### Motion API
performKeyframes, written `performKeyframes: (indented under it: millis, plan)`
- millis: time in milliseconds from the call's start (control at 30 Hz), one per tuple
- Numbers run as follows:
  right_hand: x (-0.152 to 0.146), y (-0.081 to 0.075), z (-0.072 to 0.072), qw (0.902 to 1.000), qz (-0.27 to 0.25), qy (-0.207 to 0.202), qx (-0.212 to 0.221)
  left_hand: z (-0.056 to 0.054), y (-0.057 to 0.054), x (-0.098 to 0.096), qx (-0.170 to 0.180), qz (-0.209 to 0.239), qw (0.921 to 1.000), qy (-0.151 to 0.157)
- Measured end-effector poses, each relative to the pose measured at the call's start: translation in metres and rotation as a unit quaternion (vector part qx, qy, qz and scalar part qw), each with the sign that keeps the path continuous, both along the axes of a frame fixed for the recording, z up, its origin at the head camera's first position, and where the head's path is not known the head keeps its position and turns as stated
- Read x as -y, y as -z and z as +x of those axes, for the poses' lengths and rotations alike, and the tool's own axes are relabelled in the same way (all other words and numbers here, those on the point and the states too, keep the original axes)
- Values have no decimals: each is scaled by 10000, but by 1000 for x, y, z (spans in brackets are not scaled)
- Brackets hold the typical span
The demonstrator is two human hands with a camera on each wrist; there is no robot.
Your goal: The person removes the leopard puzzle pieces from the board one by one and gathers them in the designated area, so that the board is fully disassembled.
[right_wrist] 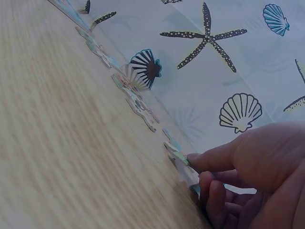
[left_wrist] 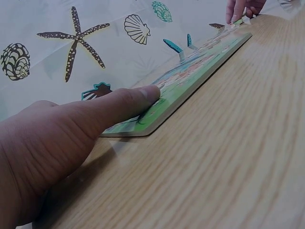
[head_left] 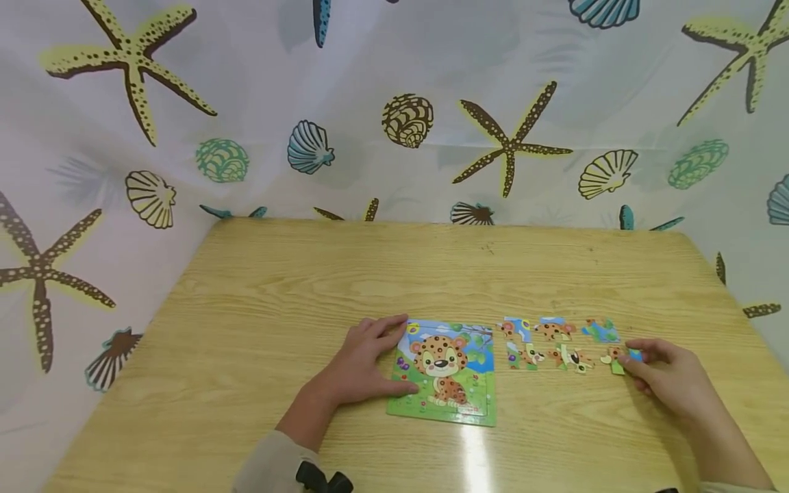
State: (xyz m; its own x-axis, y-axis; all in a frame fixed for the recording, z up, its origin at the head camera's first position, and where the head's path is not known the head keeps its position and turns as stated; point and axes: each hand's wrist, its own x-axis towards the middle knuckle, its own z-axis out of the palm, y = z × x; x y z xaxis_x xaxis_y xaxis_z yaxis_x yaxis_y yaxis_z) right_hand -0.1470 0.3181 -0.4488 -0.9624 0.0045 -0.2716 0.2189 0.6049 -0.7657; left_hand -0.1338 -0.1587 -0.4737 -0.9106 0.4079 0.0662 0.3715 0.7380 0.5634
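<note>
A jigsaw puzzle [head_left: 448, 363] with a spotted leopard cub picture lies flat on the table, its board edge showing in the left wrist view. My left hand [head_left: 368, 359] rests at its left side, the straight thumb [left_wrist: 128, 101] on the picture and the fingers by the top left corner. Off to the right, my right hand [head_left: 668, 376] pinches a puzzle piece [head_left: 618, 363] with green and blue parts between thumb and fingers. In the right wrist view that piece [right_wrist: 178, 155] looks tilted at the fingertips; its far side is hidden by the hand.
Several loose puzzle pieces [head_left: 556, 330] lie in two rows between the puzzle and my right hand. Beneath everything is a wood-grain table [head_left: 277, 274]. A white cloth [head_left: 370, 68] printed with starfish and shells hangs behind and beside it.
</note>
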Motion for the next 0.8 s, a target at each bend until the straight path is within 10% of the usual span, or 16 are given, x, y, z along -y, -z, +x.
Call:
performKeyframes:
  millis: [367,800]
  plan:
    - [2,-2,3,9915,1229,-71,-431,1,0,0,-167,10,9998,56]
    - [5,-8,4,9997,167,-173,82,-1,2,1,-64,-173,9998,60]
